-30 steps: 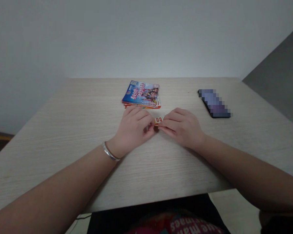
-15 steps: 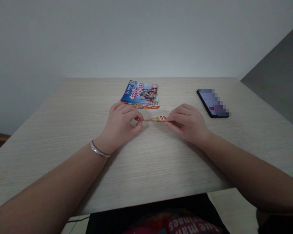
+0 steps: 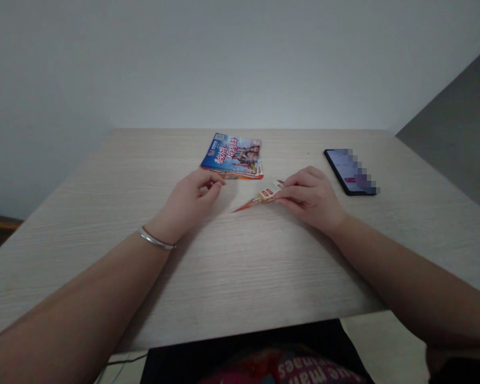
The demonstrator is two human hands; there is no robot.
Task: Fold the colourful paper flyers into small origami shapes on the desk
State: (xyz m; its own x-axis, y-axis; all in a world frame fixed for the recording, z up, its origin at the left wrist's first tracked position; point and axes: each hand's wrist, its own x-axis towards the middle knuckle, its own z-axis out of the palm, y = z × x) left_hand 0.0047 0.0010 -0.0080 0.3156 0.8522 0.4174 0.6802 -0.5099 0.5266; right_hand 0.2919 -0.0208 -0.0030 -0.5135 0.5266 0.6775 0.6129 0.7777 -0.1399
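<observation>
A narrow piece of folded printed paper, white, yellow and orange, tapers to a sharp point toward the left. My right hand pinches its wide end between thumb and fingers, just above the table. The palm side and part of the paper are hidden behind those fingers. My left hand, with a silver bangle at the wrist, is apart from the paper on its left. Its fingers are loosely bent and hold nothing. Just beyond it lies a small stack of colourful leaflets, a blue one on top.
A black phone with a lit, partly blurred screen lies at the right of the pale wood-grain table. A white wall rises behind the table's far edge. Below the near edge are dark clothing and a cable.
My left hand has let go of the paper's pointed end and drawn back to the left. The point now angles down toward me, while my right hand keeps its pinch.
</observation>
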